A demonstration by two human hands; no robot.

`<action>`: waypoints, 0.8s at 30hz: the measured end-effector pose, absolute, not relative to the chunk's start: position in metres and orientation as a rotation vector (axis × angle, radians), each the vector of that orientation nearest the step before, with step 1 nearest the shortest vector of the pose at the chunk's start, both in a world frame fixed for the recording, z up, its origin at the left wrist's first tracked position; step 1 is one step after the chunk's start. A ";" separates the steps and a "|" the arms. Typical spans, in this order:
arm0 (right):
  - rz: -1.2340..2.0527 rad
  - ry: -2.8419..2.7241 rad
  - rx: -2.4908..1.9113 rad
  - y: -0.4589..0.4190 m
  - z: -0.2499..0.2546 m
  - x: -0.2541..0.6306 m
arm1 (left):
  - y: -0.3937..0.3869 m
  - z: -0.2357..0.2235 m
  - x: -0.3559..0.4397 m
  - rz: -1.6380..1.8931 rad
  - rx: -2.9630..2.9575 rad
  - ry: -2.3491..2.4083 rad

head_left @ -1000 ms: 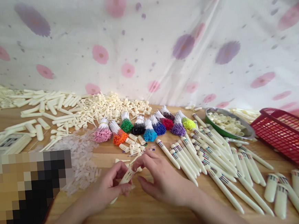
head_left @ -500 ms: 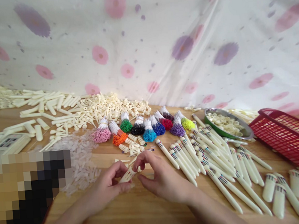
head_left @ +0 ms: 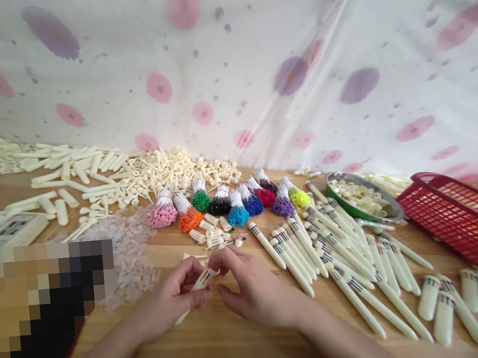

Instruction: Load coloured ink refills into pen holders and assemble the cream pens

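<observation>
My left hand (head_left: 171, 297) is closed around a cream plastic pen barrel (head_left: 204, 279) with long slots at its upper end; its plain lower end shows below the palm. The curled fingers of my right hand (head_left: 251, 285) are at the slotted end, with the thumb held off to the side. Whether a small part sits between those fingertips is hidden. Just beyond the hands lie several loose slotted cream pieces (head_left: 214, 240) and a few tiny parts. Behind them stand bundles of white-stemmed refills with coloured ends, among them pink (head_left: 162, 215), orange (head_left: 191, 221) and light blue (head_left: 239, 216).
Many multicolour pens (head_left: 343, 242) lie at the right. Behind them are a green-sided metal bowl (head_left: 349, 206) of cream parts and a red plastic basket (head_left: 452, 212). Clear small tubes (head_left: 125, 259) and heaps of cream parts (head_left: 172, 170) cover the left and back, against a flowered sheet.
My right hand has lowered slightly and shifted a little left over the barrel's end. More of the slots and the barrel's lower end show in my left hand.
</observation>
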State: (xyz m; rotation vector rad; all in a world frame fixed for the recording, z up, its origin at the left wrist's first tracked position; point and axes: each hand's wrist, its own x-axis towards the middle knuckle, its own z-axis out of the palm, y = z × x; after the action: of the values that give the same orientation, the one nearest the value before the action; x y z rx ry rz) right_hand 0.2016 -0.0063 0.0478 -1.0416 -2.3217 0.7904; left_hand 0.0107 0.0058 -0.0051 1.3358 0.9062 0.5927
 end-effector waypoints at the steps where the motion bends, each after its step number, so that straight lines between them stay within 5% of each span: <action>1: 0.791 -2.306 -1.043 -0.006 0.047 0.202 | 0.006 -0.005 0.011 0.599 1.332 0.903; 18: 0.544 -2.232 -0.975 -0.003 0.040 0.198 | 0.013 -0.004 0.007 0.856 1.325 1.042; 24: 0.482 -1.972 -1.308 0.036 0.036 0.193 | 0.022 0.008 -0.001 1.126 1.096 1.313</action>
State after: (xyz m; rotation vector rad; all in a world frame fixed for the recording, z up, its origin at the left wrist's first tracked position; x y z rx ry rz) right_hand 0.1933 0.0361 0.0363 -1.3076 -1.9720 0.4820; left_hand -0.0012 0.0223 0.0078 1.0960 1.3133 1.1260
